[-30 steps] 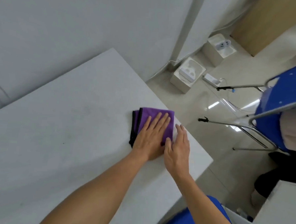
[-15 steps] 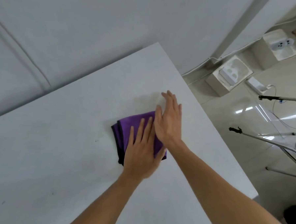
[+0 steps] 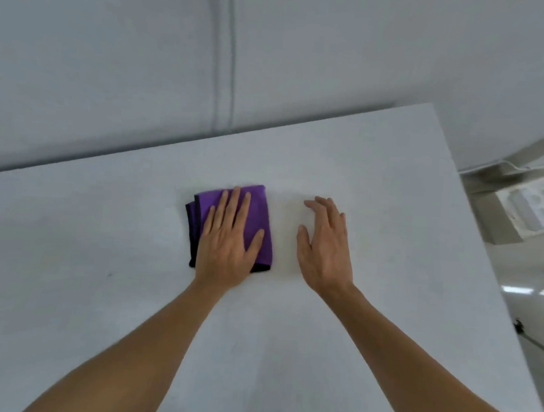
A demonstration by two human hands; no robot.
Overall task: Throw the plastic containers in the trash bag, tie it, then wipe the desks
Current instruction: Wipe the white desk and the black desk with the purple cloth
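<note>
My left grip (image 3: 227, 244) lies flat, fingers straight, pressing the purple cloth (image 3: 259, 211) onto the worktop (image 3: 391, 180). My right grip (image 3: 325, 243), released and holding nothing, is just beside it.

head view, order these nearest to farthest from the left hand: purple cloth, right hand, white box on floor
1. purple cloth: directly under the left hand, touching
2. right hand: to its right, over the desk
3. white box: far right, on the floor
</note>
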